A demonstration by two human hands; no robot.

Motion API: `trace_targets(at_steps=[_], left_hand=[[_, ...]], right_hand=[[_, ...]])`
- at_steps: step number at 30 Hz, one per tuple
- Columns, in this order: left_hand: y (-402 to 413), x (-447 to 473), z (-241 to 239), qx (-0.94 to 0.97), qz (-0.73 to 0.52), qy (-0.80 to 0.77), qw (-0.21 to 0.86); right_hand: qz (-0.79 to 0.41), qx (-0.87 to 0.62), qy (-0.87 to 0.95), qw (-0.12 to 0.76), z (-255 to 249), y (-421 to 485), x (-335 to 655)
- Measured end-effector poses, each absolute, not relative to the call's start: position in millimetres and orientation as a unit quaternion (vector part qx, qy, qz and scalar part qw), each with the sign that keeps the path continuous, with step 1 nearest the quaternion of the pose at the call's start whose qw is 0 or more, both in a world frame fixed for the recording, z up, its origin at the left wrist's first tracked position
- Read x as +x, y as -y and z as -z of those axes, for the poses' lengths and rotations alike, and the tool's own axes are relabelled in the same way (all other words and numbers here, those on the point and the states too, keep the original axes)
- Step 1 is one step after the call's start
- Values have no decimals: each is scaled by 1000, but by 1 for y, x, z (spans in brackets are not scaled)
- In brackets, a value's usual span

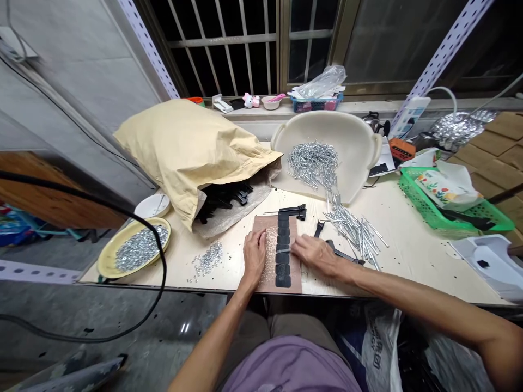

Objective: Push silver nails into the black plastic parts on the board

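A brown board (266,226) lies on the table in front of me with a column of several black pieces (283,256) down its middle. My left hand (254,255) rests on the board's left part, fingers curled down beside the column. My right hand (314,253) lies just right of the column, fingers pinched on a thin silver pin (287,249) that crosses one black piece. Loose black clips (295,211) lie just beyond the board.
A pile of long silver pins (355,228) spreads right of the board, more in a white tray (351,139). A tan sack (183,147) spills black parts at left. A yellow plate of small screws (137,247), loose screws (208,260), a green basket (449,215).
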State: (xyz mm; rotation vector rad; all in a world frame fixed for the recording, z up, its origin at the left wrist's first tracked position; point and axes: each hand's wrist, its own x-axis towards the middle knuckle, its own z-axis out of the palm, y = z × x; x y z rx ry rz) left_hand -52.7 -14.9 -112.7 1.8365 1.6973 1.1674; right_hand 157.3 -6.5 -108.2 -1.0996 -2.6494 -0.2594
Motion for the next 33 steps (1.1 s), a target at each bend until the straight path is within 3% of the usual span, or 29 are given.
trace_targets(at_steps=[4,8,19,24,27,33], left_hand=[[14,-53,111,654,-412,-605,192],[13,-52,111,658,-410,-603,188],[15,-51,111,658,-406,-608,183],[15,-52,111,662,-405,-603,183],[14,-52,112,660,-403,-608,181],[12,-51,111,667,-404,-598,183]], right_hand=[[72,-497,854,138,103,-21,156],[62,-416,900,115,105,-15,151],[19,-442,891,104,102,-1,148],[20,-366,926,93,92,13,154],[-14,-436,894,104,73,11,178],[-27,-501,863,-70,58,10,213]])
